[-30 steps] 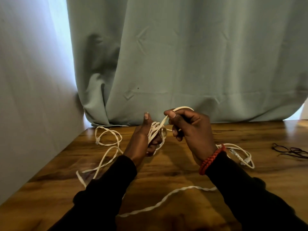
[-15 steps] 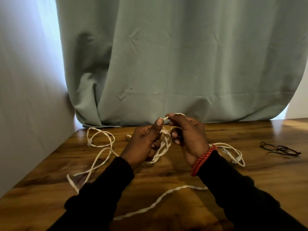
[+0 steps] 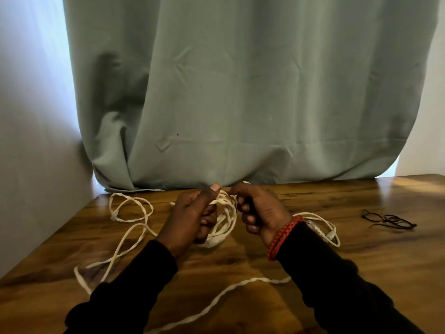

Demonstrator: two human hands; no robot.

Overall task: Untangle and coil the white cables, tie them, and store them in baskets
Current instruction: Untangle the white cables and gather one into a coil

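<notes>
Curtain (image 3: 240, 92): hung behind the desk (image 3: 361, 249).
White cables (image 3: 131, 233): loose strands are spread over the desk; a coiled bundle is held above it.
Left hand (image 3: 192, 218): grip closed round the bundle.
Right hand (image 3: 260, 210): strand pinched (red bracelet (image 3: 283, 236) worn).
Glasses (image 3: 387, 219): laid far right.

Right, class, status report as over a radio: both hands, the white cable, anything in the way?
Left hand grips white cable bundle. Right hand pinches a strand. Loose loops on wooden table. Dark-framed glasses lie apart, right.
</notes>
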